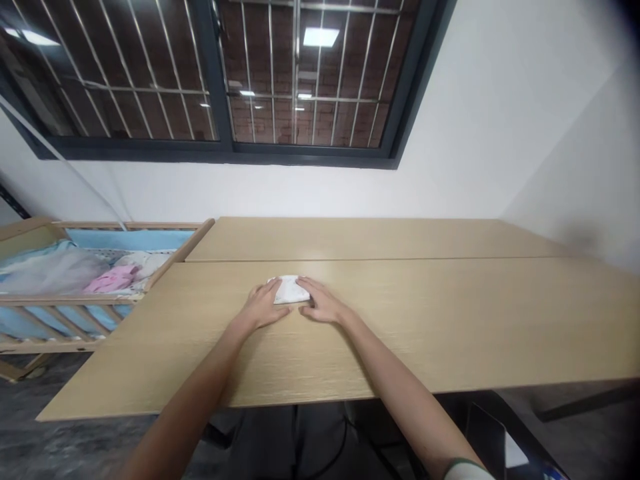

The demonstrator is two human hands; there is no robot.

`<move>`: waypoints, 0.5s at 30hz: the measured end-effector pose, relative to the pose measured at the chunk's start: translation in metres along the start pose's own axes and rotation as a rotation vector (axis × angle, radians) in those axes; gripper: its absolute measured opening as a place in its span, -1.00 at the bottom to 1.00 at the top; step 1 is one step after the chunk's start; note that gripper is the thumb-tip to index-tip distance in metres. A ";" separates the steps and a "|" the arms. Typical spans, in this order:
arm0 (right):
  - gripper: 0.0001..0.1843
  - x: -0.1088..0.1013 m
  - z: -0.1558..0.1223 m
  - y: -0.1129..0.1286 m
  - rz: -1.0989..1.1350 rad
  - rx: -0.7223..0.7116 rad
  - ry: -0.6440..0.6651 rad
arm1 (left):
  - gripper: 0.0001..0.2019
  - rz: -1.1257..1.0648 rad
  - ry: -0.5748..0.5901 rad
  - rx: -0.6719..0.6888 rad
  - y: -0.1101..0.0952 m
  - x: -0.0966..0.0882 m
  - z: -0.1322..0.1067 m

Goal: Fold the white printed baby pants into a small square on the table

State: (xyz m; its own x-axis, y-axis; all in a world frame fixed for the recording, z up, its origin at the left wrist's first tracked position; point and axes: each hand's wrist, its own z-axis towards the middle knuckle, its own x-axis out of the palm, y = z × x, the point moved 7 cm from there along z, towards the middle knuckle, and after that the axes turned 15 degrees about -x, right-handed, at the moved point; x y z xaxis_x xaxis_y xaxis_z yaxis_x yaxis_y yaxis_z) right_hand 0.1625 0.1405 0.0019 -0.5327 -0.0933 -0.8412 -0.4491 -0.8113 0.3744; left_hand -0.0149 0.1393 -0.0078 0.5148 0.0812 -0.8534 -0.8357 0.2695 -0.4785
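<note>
A small white folded piece (289, 291), which looks like cloth, lies flat on the wooden table (430, 320). My left hand (263, 307) rests at its left edge, fingers stretched forward and thumb out to the side on the tabletop. On the opposite edge lies my right hand (323, 303), with its fingers flat over the upper right corner and its thumb apart. Both palms face down, and the fingertips cover the side edges of the white piece. The two thumbs point toward each other below it, with a small gap between them.
A wooden crib (105, 310) with blue lining and a pink cloth (113, 278) stands left of the table. Behind the table, a second wooden board (350, 238) runs along the wall under a barred window (225, 150). Dark items and cables lie below the front edge.
</note>
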 end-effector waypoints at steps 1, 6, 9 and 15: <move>-0.17 0.001 0.001 -0.001 -0.008 0.012 -0.023 | -0.27 -0.022 -0.005 -0.012 0.001 -0.001 0.001; -0.49 -0.008 0.006 0.000 0.000 0.100 -0.252 | -0.63 -0.186 -0.035 -0.031 -0.002 -0.017 0.003; -0.49 -0.020 0.007 -0.003 0.248 0.200 -0.524 | -0.75 -0.316 -0.053 -0.066 -0.005 -0.025 0.004; -0.29 -0.018 0.005 -0.020 0.676 0.467 -0.778 | -0.52 -0.558 0.026 -0.150 -0.008 -0.012 0.001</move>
State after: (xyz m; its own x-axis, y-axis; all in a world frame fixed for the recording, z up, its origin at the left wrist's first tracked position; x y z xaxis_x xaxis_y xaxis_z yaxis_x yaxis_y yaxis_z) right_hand 0.1771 0.1612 0.0111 -0.9963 0.0860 -0.0007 -0.0369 -0.4202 0.9067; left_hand -0.0145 0.1376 0.0064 0.8821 -0.0581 -0.4674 -0.4580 0.1259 -0.8800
